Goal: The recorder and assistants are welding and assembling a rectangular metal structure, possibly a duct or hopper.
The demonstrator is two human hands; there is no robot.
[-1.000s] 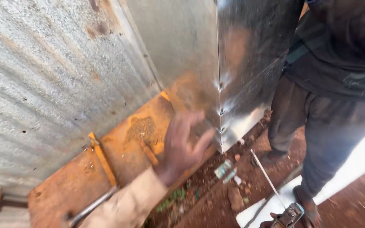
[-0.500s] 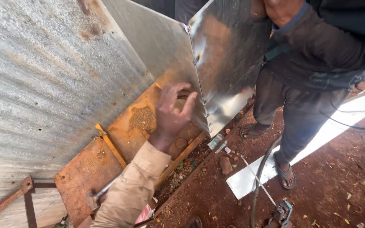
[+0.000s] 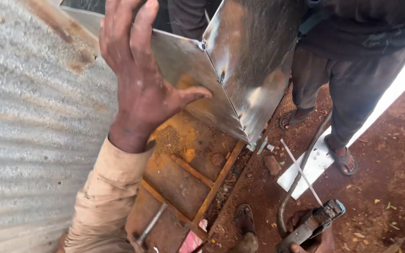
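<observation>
The left hand (image 3: 141, 79) has climbed the bent steel sheet (image 3: 240, 70). A second ago it lay low on the sheet, close to the rusty frame (image 3: 193, 173); half a second ago it was partway up; now it is well above the frame, fingers spread flat on the sheet's left face with the thumb pointing at the fold. The sheet's lower corner now hangs over the frame's right edge. The right hand (image 3: 310, 232), barely seen before, shows its welding holder (image 3: 312, 225) right of the frame.
</observation>
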